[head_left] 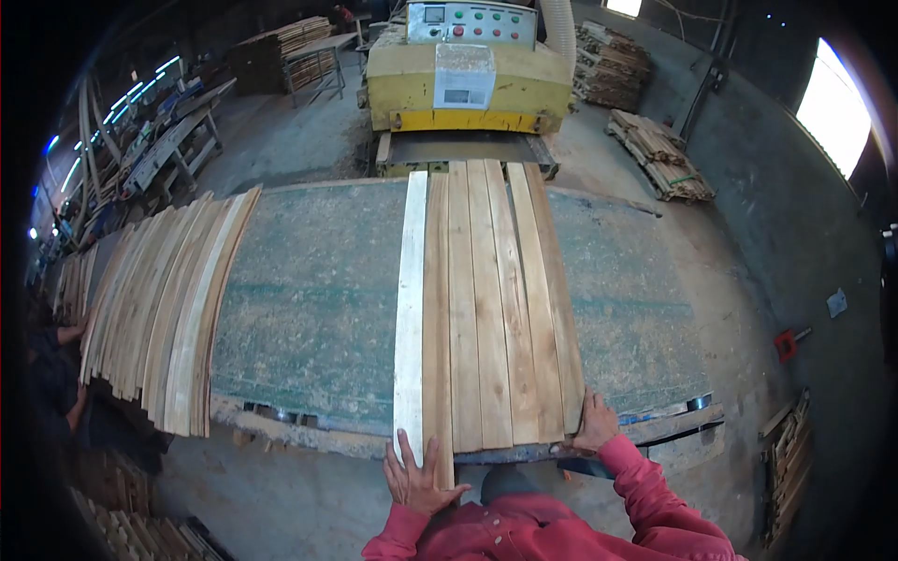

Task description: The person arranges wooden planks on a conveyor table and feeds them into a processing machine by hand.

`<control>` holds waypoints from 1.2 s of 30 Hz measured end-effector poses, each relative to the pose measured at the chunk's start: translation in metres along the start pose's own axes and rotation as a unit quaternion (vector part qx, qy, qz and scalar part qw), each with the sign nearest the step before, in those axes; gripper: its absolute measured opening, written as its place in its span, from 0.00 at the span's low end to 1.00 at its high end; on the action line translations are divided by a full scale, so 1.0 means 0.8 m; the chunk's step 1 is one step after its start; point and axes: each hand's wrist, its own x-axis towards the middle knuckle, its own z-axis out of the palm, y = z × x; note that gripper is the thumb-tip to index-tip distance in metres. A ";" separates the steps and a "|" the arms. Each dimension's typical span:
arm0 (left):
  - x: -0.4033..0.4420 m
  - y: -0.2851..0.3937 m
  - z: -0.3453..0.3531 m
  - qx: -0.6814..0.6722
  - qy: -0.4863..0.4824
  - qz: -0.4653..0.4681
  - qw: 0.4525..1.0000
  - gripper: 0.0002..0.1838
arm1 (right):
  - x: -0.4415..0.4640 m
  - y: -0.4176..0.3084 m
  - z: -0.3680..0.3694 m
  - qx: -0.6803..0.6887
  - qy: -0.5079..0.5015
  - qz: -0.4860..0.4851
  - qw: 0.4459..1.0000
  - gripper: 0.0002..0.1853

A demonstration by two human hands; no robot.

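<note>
Several long wooden boards (pixel 488 309) lie side by side on a worn green table, pointing toward a yellow machine. The leftmost is a much paler board (pixel 411 280); a brown board beside it sticks out past the table's near edge. My left hand (pixel 416 477) lies with fingers spread over the near end of the pale board, its thumb reaching across the brown one. At the near right corner of the row, my right hand (pixel 595 425) touches the outermost board (pixel 558 327), thumb and fingers apart. Narrow gaps show between some boards toward the right.
The yellow machine (pixel 468 89) with a button panel (pixel 472 23) stands beyond the green table (pixel 309 290). Left, another person's hands (pixel 75 332) touch a row of boards (pixel 168 309). Stacked wood (pixel 659 154) lies by the right wall, near a red tool (pixel 786 346).
</note>
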 end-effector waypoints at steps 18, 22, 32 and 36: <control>0.240 -0.049 0.014 -0.010 -0.024 0.061 0.998 0.55 | 0.145 -0.012 -0.033 0.076 0.057 -0.091 0.991 0.71; 0.360 -0.076 0.029 -0.017 0.003 0.073 0.997 0.57 | 0.269 -0.021 -0.057 0.091 0.103 -0.118 0.984 0.73; 0.615 -0.120 0.121 0.067 0.020 -0.021 0.997 0.39 | 0.521 -0.076 -0.088 0.108 0.266 -0.080 0.955 0.52; 0.641 -0.132 0.135 0.091 0.030 0.037 0.995 0.40 | 0.542 -0.078 -0.080 0.098 0.297 -0.086 0.946 0.45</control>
